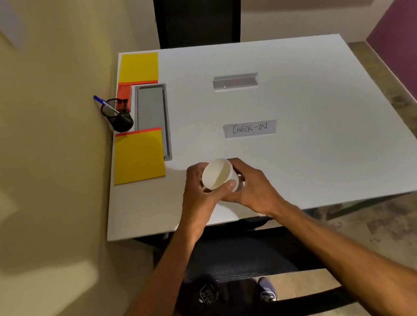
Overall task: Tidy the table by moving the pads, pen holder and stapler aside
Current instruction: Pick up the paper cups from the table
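Pads [137, 156], pen holder [117, 117], stapler [123, 96] already lined along left edge; left hand [198, 196] and right hand [254, 190] both clasped round white cup [218, 174], near centre.

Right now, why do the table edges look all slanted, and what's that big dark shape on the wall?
In the head view, the wide-angle lens stretches the table, so its edges splay outward. The dark shape on the wall is a soft shadow, apparently from the person. The CHECK-IN label reads sharply; both hands, left hand and right hand, around the white cup look slightly soft.
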`<state>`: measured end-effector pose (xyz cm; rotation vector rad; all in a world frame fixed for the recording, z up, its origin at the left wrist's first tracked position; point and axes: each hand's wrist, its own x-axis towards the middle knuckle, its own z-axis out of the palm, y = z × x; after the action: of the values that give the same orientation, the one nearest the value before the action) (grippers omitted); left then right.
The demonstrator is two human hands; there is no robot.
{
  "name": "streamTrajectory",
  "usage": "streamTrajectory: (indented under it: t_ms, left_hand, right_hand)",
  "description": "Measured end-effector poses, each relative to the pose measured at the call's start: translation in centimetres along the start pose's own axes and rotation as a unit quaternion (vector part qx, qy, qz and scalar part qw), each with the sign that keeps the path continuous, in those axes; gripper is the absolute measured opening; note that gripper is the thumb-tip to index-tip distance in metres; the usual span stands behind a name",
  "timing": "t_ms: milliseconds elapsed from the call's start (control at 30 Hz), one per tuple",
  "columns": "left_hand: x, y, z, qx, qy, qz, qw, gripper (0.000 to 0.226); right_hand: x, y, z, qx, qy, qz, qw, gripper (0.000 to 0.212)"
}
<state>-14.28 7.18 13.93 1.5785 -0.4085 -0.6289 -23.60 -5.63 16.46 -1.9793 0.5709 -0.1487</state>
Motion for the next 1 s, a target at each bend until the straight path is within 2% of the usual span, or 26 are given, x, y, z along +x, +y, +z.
streamTrajectory:
  t_ms: [200,333,433,567,767,1000]
  left_hand:
    - [-1.1,2.5,4.5,0.001,-0.014,0.006,1.0,0.075]
    - [-1.5,4.1,7.8,-0.002,0.004,0.015,1.0,0.071]
    - [-1.9,5.5,10.8,-0.028,0.011,0.023,0.999,0.065]
    - [-2.6,6.9,14.9,-0.064,0.047,0.022,0.997,0.074]
    - [-4.1,7.6,20.0,-0.14,0.082,0.006,0.987,0.069]
    - [-5.3,6.8,22.6,-0.119,0.087,-0.004,0.989,0.065]
  right_hand:
    - [-2.2,1.3,-3.9,0.002,0.02,-0.003,1.0,0.068]
    - [-3.7,2.8,-7.3,0.015,0.012,0.0,1.0,0.072]
    - [-5.1,4.6,-10.1,0.008,0.017,-0.003,1.0,0.074]
    - [-7.2,7.7,-14.1,-0.003,0.039,-0.012,0.999,0.069]
    - [-9.7,12.1,-20.0,-0.012,0.046,-0.041,0.998,0.072]
    - [-10.2,15.6,-23.9,0.018,0.087,-0.013,0.996,0.075]
